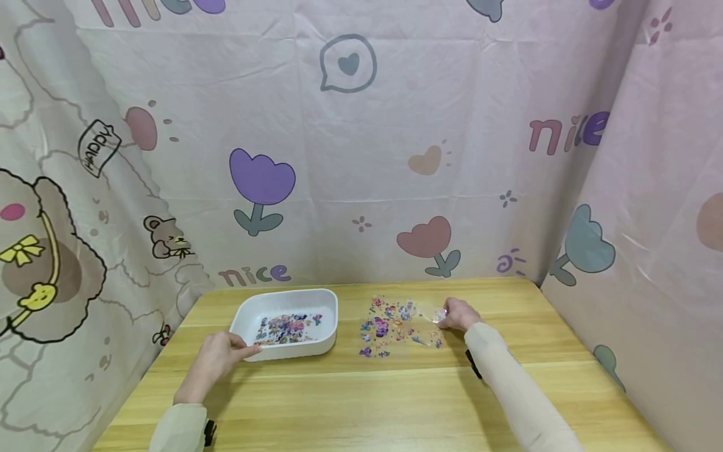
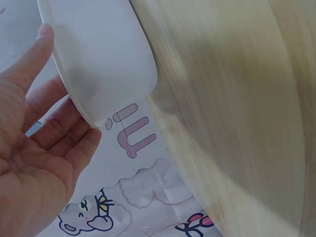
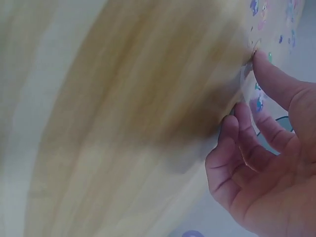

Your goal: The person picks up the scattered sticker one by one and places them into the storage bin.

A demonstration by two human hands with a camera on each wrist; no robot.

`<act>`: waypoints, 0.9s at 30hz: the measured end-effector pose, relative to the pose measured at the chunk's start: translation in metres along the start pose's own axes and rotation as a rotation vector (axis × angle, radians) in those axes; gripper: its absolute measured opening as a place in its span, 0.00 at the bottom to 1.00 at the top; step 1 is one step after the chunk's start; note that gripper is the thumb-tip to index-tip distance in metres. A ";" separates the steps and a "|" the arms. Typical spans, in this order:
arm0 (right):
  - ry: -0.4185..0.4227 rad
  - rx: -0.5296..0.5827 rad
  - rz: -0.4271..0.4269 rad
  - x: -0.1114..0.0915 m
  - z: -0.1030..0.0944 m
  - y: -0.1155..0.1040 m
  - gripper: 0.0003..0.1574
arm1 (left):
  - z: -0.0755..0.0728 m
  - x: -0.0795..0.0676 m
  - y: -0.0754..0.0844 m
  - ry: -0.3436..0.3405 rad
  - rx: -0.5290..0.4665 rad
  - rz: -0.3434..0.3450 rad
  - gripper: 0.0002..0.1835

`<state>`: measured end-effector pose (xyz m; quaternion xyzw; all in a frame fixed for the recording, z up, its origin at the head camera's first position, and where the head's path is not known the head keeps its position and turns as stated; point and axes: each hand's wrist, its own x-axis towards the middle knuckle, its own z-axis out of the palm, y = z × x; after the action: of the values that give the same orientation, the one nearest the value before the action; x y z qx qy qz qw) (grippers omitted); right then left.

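Observation:
At the left of the table stands a white plastic basin (image 1: 334,314) with colourful stickers (image 1: 290,328) inside. My left hand (image 1: 217,358) holds its near-left rim; the left wrist view shows the thumb (image 2: 34,54) on one side of the basin wall (image 2: 108,54) and the fingers on the other. Right of the basin lies a clear sticker sheet (image 1: 398,333) printed with small colourful figures. At its right edge, my right hand (image 1: 460,314) pinches the film. In the right wrist view the thumb (image 3: 276,81) and fingertips meet at the sheet's edge, which is slightly lifted.
The wooden table (image 1: 361,408) stretches toward me in front of both things. A patterned curtain (image 1: 361,157) hangs right behind the table's back edge, with more curtain along the left and right sides.

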<state>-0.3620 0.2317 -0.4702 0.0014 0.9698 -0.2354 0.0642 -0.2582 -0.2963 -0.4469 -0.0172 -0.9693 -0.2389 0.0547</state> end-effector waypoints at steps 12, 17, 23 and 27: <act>0.069 -0.027 -0.030 -0.005 0.000 0.006 0.16 | 0.002 0.001 -0.001 -0.003 -0.006 0.012 0.18; 0.111 -0.068 -0.042 -0.004 0.001 0.009 0.06 | -0.001 0.002 0.000 -0.006 0.000 0.026 0.19; 0.102 0.018 -0.052 -0.002 0.003 0.015 0.08 | -0.002 0.001 0.000 0.004 0.011 0.037 0.18; 0.042 0.190 -0.019 -0.002 0.001 0.019 0.09 | -0.002 0.001 -0.001 0.011 0.015 0.054 0.19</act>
<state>-0.3593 0.2479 -0.4794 0.0032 0.9442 -0.3268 0.0413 -0.2586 -0.2984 -0.4453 -0.0416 -0.9700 -0.2302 0.0664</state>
